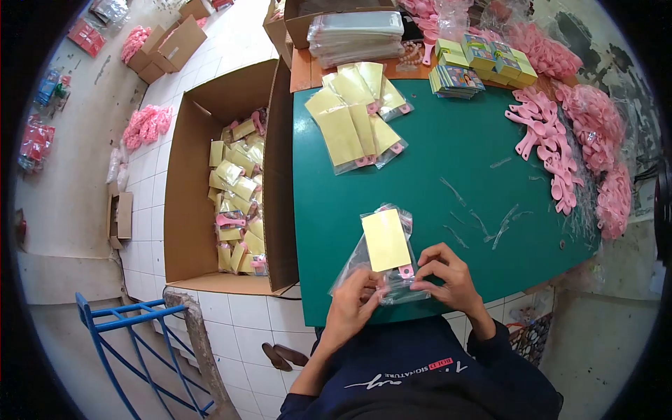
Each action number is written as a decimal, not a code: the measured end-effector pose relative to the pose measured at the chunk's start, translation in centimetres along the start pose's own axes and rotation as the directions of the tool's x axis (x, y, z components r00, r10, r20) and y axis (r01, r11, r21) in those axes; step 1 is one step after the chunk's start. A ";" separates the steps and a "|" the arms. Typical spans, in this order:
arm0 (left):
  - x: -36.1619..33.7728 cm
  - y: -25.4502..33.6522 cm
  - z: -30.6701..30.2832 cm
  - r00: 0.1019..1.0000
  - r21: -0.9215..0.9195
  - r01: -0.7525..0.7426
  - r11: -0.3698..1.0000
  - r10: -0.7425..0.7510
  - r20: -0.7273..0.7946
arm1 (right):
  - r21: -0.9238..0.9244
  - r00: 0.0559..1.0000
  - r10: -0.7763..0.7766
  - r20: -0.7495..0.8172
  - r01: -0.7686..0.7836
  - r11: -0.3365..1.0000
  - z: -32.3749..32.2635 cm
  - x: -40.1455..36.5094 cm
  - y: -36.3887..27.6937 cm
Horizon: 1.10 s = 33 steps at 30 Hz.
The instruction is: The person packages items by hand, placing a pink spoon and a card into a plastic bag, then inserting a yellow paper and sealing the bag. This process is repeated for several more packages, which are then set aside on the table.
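At the table's near edge lies a clear plastic bag (400,288) holding a yellow card (386,240) and a pink handle end with a hole (406,271). My left hand (355,301) pinches the bag's near left edge. Thumb and fingertips of my right hand (448,278) close on the bag's near right side. Beneath it lie more clear bags (348,271). Farther up the table is a fanned pile of filled bags with yellow cards (336,133), pink ends showing at their edges.
An open cardboard box (280,182) of filled bags stands left of the green table (392,185). Pink spoon-like pieces (542,136) lie at the right, near clear plastic strips (483,222). At the back are clear bags (355,31) and card stacks (483,59). A blue metal rack (133,318) stands lower left.
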<state>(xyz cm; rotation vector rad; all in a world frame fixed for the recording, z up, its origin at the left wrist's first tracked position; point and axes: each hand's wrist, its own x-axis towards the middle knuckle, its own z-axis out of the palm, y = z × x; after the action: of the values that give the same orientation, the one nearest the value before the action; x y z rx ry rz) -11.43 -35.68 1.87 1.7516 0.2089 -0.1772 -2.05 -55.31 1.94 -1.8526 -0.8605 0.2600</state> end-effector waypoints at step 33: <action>-1.1 -1.2 1.4 0.959 -0.273 -0.007 0.962 -0.070 -0.273 | 0.370 0.874 0.455 -0.170 -0.371 0.852 4.2 0.5 -1.2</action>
<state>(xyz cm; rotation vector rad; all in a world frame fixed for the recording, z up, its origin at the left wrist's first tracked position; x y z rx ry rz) -12.75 -36.83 0.67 1.4943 0.4480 0.0771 -4.49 -51.76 1.27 -1.6915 -0.2090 0.4025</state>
